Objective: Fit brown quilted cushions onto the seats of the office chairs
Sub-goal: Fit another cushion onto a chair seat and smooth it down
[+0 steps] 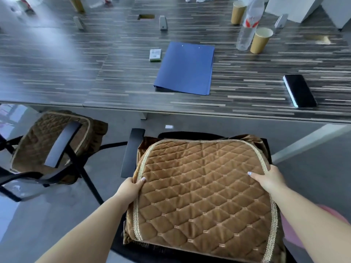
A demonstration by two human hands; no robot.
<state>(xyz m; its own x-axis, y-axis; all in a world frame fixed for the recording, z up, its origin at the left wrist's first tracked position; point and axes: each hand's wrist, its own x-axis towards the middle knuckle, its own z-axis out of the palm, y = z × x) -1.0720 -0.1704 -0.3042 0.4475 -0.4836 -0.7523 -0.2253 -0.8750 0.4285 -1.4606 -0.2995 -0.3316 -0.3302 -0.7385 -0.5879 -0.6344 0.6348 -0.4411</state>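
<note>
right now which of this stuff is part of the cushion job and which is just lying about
Part of the job:
- brown quilted cushion, gripped by left hand and right hand
- office chair under it
- second chair, cushion already on

Lying about on the table:
- blue folder
- phone
- two paper cups
- plastic bottle
- small box

The brown cushion hides its chair's seat (near corner cut off); far cups blur.
</note>
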